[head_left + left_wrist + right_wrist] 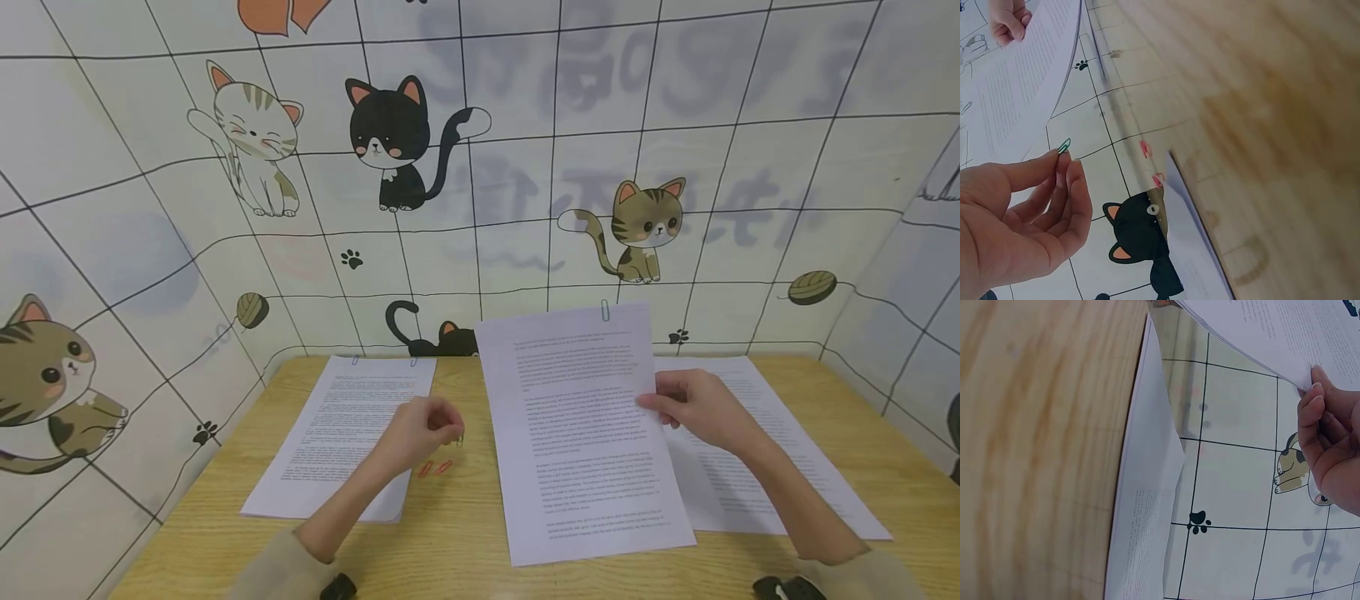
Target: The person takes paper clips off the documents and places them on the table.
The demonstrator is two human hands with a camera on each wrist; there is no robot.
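Observation:
My right hand point(701, 408) pinches the right edge of some printed sheets point(577, 450), held up over the middle of the table. A paper clip point(605, 311) sits on their top edge, toward the right corner. Between thumb and fingertips, my left hand point(423, 429) pinches a green paper clip point(1064, 147), left of the raised sheets and apart from them. Two red paper clips point(436, 468) lie on the table just below that hand. In the right wrist view, the right hand's thumb point(1322, 381) presses on the face of the sheets.
A stack of printed paper point(337, 433) with clips along its top edge lies at the left. Another stack point(780, 467) lies at the right, partly behind the raised sheets. The wooden table point(450, 533) meets a wall covering point(517, 192) printed with cats.

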